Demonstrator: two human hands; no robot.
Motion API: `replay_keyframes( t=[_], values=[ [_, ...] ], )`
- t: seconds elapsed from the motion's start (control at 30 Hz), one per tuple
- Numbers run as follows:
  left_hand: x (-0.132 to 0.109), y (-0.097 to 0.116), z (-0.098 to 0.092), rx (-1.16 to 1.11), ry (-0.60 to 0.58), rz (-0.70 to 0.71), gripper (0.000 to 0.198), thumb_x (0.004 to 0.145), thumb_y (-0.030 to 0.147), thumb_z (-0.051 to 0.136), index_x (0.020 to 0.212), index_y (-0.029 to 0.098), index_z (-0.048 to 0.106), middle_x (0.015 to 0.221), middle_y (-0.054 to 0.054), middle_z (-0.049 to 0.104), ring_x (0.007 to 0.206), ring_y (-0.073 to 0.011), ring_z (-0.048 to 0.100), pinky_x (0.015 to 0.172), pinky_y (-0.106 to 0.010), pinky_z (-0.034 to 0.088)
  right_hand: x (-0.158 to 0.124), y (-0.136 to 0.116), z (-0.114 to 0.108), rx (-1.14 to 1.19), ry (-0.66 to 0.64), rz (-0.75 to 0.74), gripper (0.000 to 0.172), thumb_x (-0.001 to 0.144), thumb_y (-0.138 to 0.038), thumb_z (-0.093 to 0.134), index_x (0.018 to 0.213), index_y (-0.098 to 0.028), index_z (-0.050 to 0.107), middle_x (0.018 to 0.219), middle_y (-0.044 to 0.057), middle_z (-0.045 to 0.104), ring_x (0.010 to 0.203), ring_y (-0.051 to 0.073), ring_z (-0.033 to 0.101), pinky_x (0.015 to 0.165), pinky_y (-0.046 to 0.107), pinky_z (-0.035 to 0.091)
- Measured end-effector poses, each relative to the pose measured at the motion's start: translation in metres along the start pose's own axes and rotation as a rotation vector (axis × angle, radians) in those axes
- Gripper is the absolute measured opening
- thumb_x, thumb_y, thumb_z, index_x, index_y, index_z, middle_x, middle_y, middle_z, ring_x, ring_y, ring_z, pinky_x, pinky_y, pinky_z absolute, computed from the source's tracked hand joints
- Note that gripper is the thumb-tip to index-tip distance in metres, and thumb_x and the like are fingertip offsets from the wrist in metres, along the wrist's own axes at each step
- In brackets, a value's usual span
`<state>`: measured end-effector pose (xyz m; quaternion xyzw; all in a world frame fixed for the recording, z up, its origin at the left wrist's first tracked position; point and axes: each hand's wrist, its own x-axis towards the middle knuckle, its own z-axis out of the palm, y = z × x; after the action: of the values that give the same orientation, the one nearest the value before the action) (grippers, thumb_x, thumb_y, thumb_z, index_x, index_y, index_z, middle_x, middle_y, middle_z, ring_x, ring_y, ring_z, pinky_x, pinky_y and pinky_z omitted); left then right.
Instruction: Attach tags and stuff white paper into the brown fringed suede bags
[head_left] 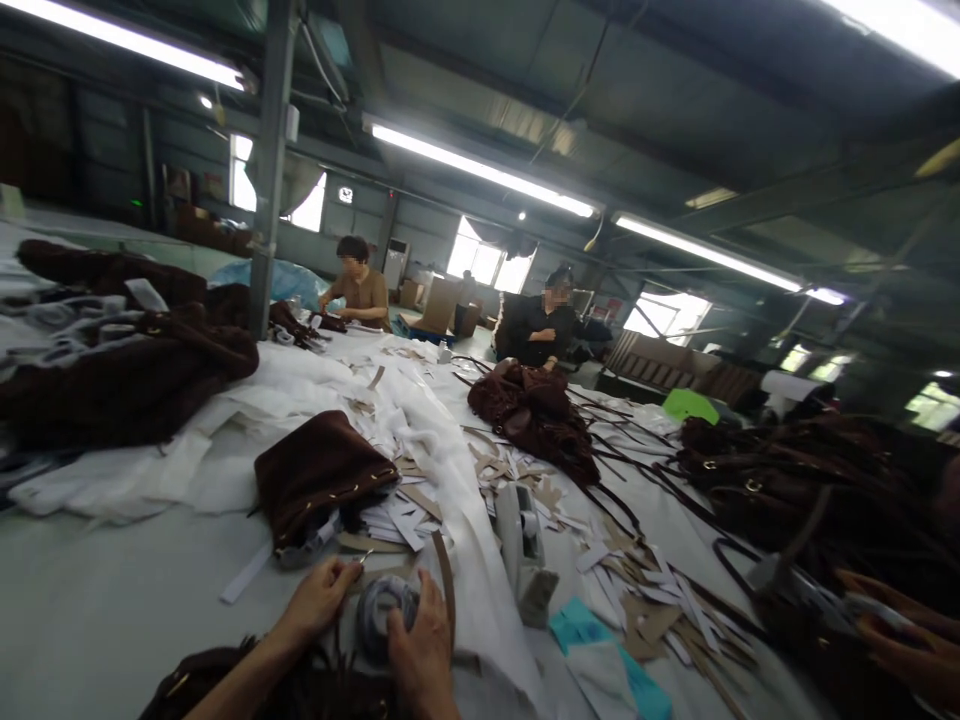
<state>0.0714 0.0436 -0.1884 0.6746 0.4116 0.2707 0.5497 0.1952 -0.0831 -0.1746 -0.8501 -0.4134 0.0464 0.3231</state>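
My left hand (322, 600) is closed in a pinch, and a small shiny metal piece (366, 558) sticks out from its fingertips; its kind is too small to make out. Beside it, my right hand (424, 640) grips a roll of tape (371, 612), with thumb and fingers around its right side. Under my forearms lies a dark brown bag (300, 690), partly hidden by my arms. Just beyond my hands, a brown drawstring-style bag (319, 475) with metal eyelets lies on the white-covered table (150, 580).
Paper and brown strips (420, 500) litter the table. A tape dispenser (521, 545) stands right of my hands, near a turquoise packet (600, 650). Brown bags pile up left (127, 370) and right (780, 470). Another person's hands (892, 630) work at right; two people stand across.
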Motion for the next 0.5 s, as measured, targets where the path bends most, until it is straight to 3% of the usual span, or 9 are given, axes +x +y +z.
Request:
replay_keyframes(
  t=[0.17,0.3,0.4,0.5],
  values=[
    [0.008,-0.006,-0.002,-0.040,-0.043,-0.007,0.057,0.069,0.076,0.044,0.067,0.019,0.051,0.046,0.006,0.045,0.049,-0.0163,0.048,0.052,-0.026,0.033,0.022,-0.010,-0.034,0.152,0.011,0.053,0.045,0.086,-0.038,0.041,0.117,-0.011,0.060,0.115,0.016,0.066,0.102,0.027,0.064,0.091,0.036,0.047],
    [0.012,-0.005,0.000,-0.040,-0.081,-0.011,0.054,0.069,0.074,0.046,0.063,0.020,0.047,0.046,0.006,0.044,0.049,-0.0152,0.046,0.052,-0.026,0.031,0.055,-0.012,-0.049,0.307,0.058,0.104,0.041,0.080,-0.043,0.052,0.107,-0.014,0.065,0.101,0.015,0.070,0.095,0.028,0.065,0.092,0.039,0.045],
    [0.016,-0.003,0.000,-0.060,-0.146,-0.052,0.050,0.069,0.071,0.047,0.064,0.021,0.045,0.046,0.006,0.045,0.048,-0.0150,0.046,0.050,-0.025,0.030,0.086,-0.013,-0.034,0.569,0.008,0.230,0.041,0.069,-0.041,0.063,0.100,-0.014,0.064,0.090,0.012,0.071,0.087,0.027,0.066,0.085,0.038,0.049],
    [0.020,-0.004,0.000,-0.060,-0.192,-0.058,0.045,0.071,0.065,0.050,0.065,0.022,0.044,0.049,0.005,0.047,0.051,-0.0151,0.046,0.051,-0.025,0.031,0.117,-0.022,-0.002,0.702,-0.081,0.300,0.043,0.064,-0.041,0.066,0.095,-0.013,0.060,0.076,0.010,0.070,0.073,0.026,0.068,0.067,0.037,0.054]
  ],
)
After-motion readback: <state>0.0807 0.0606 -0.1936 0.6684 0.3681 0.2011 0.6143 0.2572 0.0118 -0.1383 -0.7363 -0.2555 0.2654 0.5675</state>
